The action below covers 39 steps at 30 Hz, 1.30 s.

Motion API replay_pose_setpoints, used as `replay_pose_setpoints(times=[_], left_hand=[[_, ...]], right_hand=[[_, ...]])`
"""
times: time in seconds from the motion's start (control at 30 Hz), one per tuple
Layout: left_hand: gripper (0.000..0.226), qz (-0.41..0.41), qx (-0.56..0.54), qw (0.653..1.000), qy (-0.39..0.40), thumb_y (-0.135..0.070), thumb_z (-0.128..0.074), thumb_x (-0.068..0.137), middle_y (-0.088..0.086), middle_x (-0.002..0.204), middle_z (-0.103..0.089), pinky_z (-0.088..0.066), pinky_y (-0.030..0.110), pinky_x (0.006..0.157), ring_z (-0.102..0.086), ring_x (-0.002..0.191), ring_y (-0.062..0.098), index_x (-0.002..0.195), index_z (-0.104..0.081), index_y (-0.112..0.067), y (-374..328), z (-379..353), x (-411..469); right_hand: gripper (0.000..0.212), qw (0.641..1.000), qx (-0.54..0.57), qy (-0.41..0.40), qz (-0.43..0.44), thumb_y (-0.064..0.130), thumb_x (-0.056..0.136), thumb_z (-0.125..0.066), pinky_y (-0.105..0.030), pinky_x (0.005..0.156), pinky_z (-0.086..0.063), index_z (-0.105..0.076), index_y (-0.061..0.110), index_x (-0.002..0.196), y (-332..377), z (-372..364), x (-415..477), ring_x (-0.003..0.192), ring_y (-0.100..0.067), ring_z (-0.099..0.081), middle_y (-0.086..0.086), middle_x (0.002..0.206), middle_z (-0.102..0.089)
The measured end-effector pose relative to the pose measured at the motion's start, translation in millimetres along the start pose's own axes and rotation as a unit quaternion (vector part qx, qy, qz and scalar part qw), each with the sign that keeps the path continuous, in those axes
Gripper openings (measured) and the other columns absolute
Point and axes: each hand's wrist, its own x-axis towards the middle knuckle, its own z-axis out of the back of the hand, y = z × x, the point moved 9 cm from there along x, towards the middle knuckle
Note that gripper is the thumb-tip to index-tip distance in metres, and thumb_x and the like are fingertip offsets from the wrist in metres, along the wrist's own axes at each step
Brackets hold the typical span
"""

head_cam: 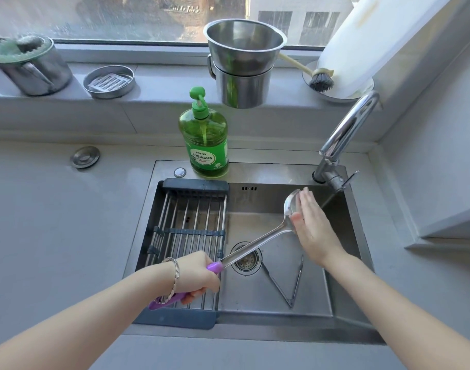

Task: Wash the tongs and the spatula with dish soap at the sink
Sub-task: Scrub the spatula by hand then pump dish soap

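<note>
Over the sink (343, 297), the left hand (195, 275) grips the purple handle of the spatula (258, 245), whose steel head rises to the far right. The right hand (312, 225) lies flat and open against that head. The tongs (287, 285) rest spread on the basin floor, right of the drain.

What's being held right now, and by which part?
The left hand grips the spatula by its purple handle; the right hand lies flat against its metal head.
</note>
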Motion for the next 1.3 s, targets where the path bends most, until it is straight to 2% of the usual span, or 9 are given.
replay_pose_setpoints(times=[0.13,0.33,0.43,0.53,0.7,0.87,1.0,1.17,1.3], left_hand=[[0.027,0.004,-0.001,1.0,0.001,-0.008,-0.052,0.083,-0.003,0.034,-0.045,-0.038,0.016,0.036,-0.041,0.028,0.009,0.057,-0.045,-0.009,2,-2,0],[0.023,-0.001,0.012,1.0,0.011,-0.01,-0.053,0.082,-0.002,0.037,-0.044,-0.039,0.017,0.039,-0.04,0.031,0.011,0.06,-0.047,-0.01,5,-6,0],[0.023,-0.003,0.02,0.999,0.024,-0.012,-0.055,0.081,-0.003,0.038,-0.046,-0.041,0.018,0.041,-0.041,0.031,0.01,0.059,-0.048,-0.01,5,-9,-2],[0.02,-0.03,0.022,0.999,0.003,-0.017,-0.06,0.08,-0.002,0.044,-0.052,-0.044,0.02,0.046,-0.046,0.035,0.01,0.063,-0.049,-0.012,-3,-8,0],[0.04,-0.091,0.213,0.963,-0.138,-0.053,-0.057,0.083,-0.009,0.068,-0.048,-0.048,0.029,0.063,-0.047,0.055,0.009,0.096,-0.055,-0.015,-40,22,7],[0.045,-0.155,0.069,0.952,-0.257,-0.049,-0.039,0.095,-0.004,0.06,-0.047,-0.037,0.025,0.055,-0.041,0.05,0.011,0.077,-0.055,-0.011,-69,62,7],[0.046,-0.118,0.028,0.949,-0.293,-0.047,-0.038,0.096,-0.004,0.055,-0.038,-0.032,0.024,0.051,-0.033,0.046,0.011,0.063,-0.042,-0.015,-48,98,11],[0.045,-0.103,-0.008,0.94,-0.324,-0.049,-0.041,0.094,-0.004,0.053,-0.039,-0.031,0.024,0.051,-0.034,0.045,0.011,0.066,-0.047,-0.014,-35,131,12],[0.046,-0.109,-0.023,0.937,-0.331,-0.049,-0.043,0.093,-0.005,0.051,-0.037,-0.031,0.024,0.052,-0.033,0.044,0.011,0.06,-0.043,-0.016,-36,142,15]], right_hand=[[0.097,0.992,-0.052,0.06,0.094,0.077,0.077,0.007,-0.009,0.11,0.014,-0.001,0.012,0.149,27,-19,-2,0.139,0.001,0.013,0.01,0.15,0.013],[0.059,0.983,0.093,0.01,-0.156,0.043,0.097,-0.033,-0.034,0.112,-0.022,-0.025,0.01,0.146,-28,-4,16,0.14,-0.021,-0.026,-0.009,0.151,-0.03],[0.049,0.961,0.145,-0.064,-0.225,0.05,0.088,-0.05,-0.031,0.071,-0.04,-0.064,0.004,0.093,-47,7,10,0.091,-0.026,-0.058,-0.01,0.091,-0.064],[0.058,0.93,0.189,-0.074,-0.305,0.052,0.087,-0.053,-0.031,0.056,-0.031,-0.042,0.007,0.052,-68,12,8,0.064,-0.025,-0.045,-0.007,0.057,-0.045],[0.053,0.926,0.206,-0.08,-0.307,0.043,0.093,-0.047,-0.031,0.058,-0.032,-0.043,0.009,0.053,-47,11,27,0.062,-0.023,-0.043,-0.007,0.058,-0.046],[0.04,0.924,0.256,-0.025,-0.282,0.024,0.094,-0.051,-0.028,0.069,-0.037,-0.055,0.005,0.058,3,-6,63,0.073,-0.02,-0.047,-0.009,0.063,-0.051],[0.029,0.932,0.281,-0.09,-0.21,0.021,0.091,-0.053,-0.035,0.079,-0.049,-0.068,0.002,0.076,60,26,110,0.076,-0.017,-0.05,-0.015,0.07,-0.057],[0.053,0.807,0.506,0.147,-0.266,0.051,0.09,-0.05,-0.02,0.051,-0.056,-0.056,-0.002,0.089,149,-6,158,0.068,-0.016,-0.062,-0.013,0.085,-0.061],[0.05,0.768,0.538,0.189,-0.293,0.046,0.091,-0.051,-0.016,0.041,-0.052,-0.054,-0.003,0.082,176,-14,188,0.038,-0.012,-0.059,-0.011,0.076,-0.058]])
